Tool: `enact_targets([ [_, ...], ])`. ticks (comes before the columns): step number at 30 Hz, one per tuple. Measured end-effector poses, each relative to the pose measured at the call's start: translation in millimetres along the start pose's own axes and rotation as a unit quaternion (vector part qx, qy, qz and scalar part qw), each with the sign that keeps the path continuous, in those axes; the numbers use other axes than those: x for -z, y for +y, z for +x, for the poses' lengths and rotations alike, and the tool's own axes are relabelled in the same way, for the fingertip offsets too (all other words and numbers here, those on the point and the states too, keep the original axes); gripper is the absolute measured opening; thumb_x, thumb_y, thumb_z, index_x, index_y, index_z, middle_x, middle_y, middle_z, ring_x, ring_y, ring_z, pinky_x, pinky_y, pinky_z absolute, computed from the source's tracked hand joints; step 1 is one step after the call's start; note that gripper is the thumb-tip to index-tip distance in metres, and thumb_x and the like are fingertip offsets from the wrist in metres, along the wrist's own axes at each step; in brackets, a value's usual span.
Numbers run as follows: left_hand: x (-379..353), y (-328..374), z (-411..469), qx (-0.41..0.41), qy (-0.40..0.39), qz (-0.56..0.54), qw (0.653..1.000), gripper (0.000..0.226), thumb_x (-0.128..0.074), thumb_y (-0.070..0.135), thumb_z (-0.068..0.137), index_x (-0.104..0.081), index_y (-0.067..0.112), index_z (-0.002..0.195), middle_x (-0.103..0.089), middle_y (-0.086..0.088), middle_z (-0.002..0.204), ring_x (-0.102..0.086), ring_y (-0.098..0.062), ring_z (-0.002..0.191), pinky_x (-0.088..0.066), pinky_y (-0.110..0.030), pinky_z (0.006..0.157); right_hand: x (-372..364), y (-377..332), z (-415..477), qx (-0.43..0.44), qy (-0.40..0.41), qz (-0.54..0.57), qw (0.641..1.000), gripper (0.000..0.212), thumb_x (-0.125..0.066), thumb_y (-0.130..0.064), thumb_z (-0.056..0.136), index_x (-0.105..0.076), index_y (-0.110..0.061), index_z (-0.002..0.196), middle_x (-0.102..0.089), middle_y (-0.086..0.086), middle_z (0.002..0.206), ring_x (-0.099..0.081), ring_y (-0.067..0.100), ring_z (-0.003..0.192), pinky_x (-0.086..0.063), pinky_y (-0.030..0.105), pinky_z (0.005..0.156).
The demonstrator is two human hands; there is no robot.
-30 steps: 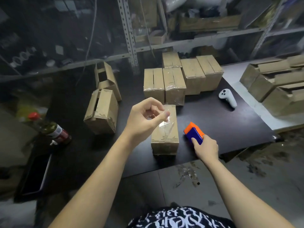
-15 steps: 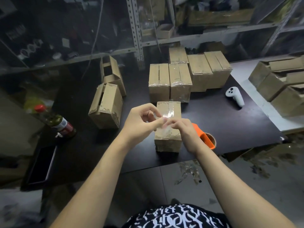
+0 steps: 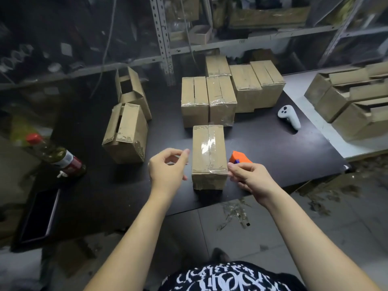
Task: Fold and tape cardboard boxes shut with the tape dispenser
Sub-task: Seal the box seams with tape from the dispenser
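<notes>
Parted now, left hand (image 3: pixel 168 168) and right hand (image 3: pixel 246 175) flank the box (image 3: pixel 209 156), grips loosely curled, empty

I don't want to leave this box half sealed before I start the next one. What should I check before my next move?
1. Tape strip along the top seam of the near box: ok, it runs the full length and over the near edge.
2. Tape strip pressed flat: cannot tell.
3. Tape dispenser within reach: ok, just behind the right hand.
4. Left hand free: ok, beside the box, nothing seen in it.
5. Unsealed box ready: ok, flaps open, to the left.
</notes>
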State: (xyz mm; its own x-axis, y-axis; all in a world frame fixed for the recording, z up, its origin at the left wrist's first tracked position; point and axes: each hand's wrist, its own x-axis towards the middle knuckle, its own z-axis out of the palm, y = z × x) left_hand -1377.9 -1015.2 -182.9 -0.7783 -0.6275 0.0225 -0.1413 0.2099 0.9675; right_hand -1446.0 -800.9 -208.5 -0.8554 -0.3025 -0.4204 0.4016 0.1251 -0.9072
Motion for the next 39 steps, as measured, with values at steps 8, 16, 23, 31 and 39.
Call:
enact_targets([
  [8,-20,-33,-18,0.093,0.029,-0.003,0.995,0.016,-0.077,0.02,0.09,-0.076,0.011,0.077,-0.072,-0.012,0.07,-0.056,-0.015,0.038,-0.046,-0.022,0.045,15,14,4,0.02,0.056,-0.1,0.993,0.028,-0.073,-0.033,0.095,-0.075,-0.012,0.077,-0.072,-0.001,0.072,-0.063,0.005,0.059,-0.04,0.016,0.053],
  [16,-24,-50,-14,0.114,0.054,0.007,0.992,0.019,-0.079,0.025,0.087,-0.075,0.019,0.07,-0.07,0.003,0.06,-0.058,-0.017,0.046,-0.061,-0.045,0.061,14,16,25,0.017,0.12,-0.255,0.959,0.035,-0.074,-0.05,0.089,-0.077,-0.025,0.064,-0.069,0.0,0.067,-0.056,0.018,0.07,-0.038,0.028,0.06],
  [23,-22,-58,-7,0.127,0.061,0.006,0.99,0.022,-0.081,0.027,0.086,-0.074,0.021,0.066,-0.07,0.002,0.06,-0.057,-0.016,0.051,-0.059,-0.047,0.065,12,16,38,-0.008,0.112,-0.281,0.953,0.029,-0.077,-0.055,0.084,-0.081,-0.03,0.069,-0.075,0.002,0.077,-0.068,0.029,0.092,-0.056,0.043,0.082],
  [31,-26,-65,-4,0.162,0.046,0.009,0.986,0.02,-0.081,0.027,0.085,-0.075,0.018,0.068,-0.071,0.002,0.061,-0.056,-0.014,0.049,-0.052,-0.03,0.059,10,19,36,-0.043,0.092,-0.192,0.976,0.028,-0.082,-0.041,0.085,-0.081,-0.016,0.072,-0.068,0.001,0.074,-0.055,0.018,0.076,-0.041,0.031,0.068],
  [39,-25,-68,-3,0.249,0.022,-0.061,0.966,0.018,-0.079,0.02,0.088,-0.077,0.005,0.078,-0.074,-0.003,0.067,-0.054,-0.011,0.048,-0.043,-0.022,0.046,11,25,31,-0.067,0.018,-0.133,0.989,0.028,-0.072,-0.05,0.091,-0.081,-0.022,0.091,-0.063,-0.005,0.077,-0.055,0.015,0.078,-0.043,0.025,0.067],
])
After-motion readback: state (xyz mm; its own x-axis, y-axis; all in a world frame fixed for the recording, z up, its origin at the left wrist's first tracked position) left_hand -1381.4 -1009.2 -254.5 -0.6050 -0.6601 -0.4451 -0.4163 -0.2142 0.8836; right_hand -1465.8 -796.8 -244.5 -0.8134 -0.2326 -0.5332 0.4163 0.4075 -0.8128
